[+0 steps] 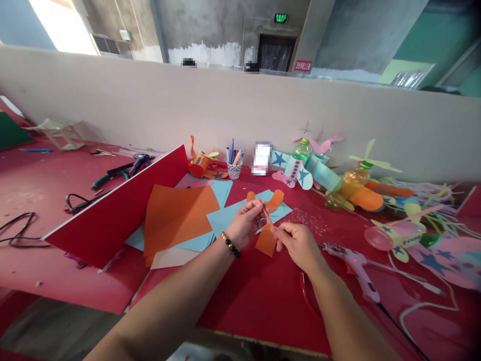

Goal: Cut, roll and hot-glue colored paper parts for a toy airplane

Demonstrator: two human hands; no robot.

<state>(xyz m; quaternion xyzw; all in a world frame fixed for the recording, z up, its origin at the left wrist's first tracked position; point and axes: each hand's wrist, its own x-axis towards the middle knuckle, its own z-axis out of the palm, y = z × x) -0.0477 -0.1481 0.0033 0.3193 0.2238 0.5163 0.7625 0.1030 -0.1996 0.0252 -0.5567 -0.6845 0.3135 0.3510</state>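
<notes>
Dead centre over the counter (233,301), the paper strip (267,216) sits between left hand (246,220) and right hand (299,244); paper sheets (180,210) at nine o'clock, divider board (124,210) just beyond, pliers (108,175) past that, toward ten; pen cup (234,171) at eleven, phone (261,163) at twelve, bottle model (295,169) at one, glue gun (363,271) down at four!

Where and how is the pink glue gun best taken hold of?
Take the glue gun by its handle, probably coming from the near right with the right hand once free: the handle slants that way. The nozzle points left and a red light glows, so keeping clear of the nozzle seems wise.
</notes>
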